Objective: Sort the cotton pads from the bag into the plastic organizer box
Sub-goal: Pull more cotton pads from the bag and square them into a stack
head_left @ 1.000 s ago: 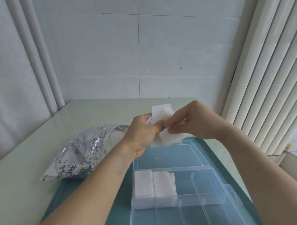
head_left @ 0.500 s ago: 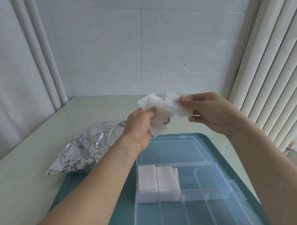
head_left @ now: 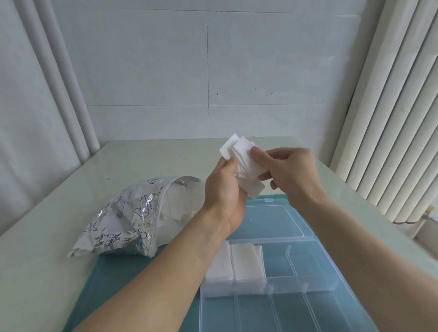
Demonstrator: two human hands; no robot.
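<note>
A small stack of white square cotton pads [head_left: 245,164] is held in the air above the open lid of the clear plastic organizer box [head_left: 327,261]. My left hand [head_left: 224,190] grips the stack from the left and below. My right hand [head_left: 291,172] pinches it from the right, thumb on the top pad. Two stacks of pads [head_left: 239,262] lie in the box's back-left compartment; the other compartments hold nothing. The silver printed bag [head_left: 129,215] lies open on the left with more pads visible inside.
The box sits on a teal tray [head_left: 112,278] on a pale green table [head_left: 40,236]. The hinged lid [head_left: 268,221] lies flat behind the box. A white tiled wall is at the back, vertical blinds [head_left: 396,108] on the right.
My right hand pulled one pad away from the stack, then came back against it. Both hands now hold the pads together, slightly to the right of before.
</note>
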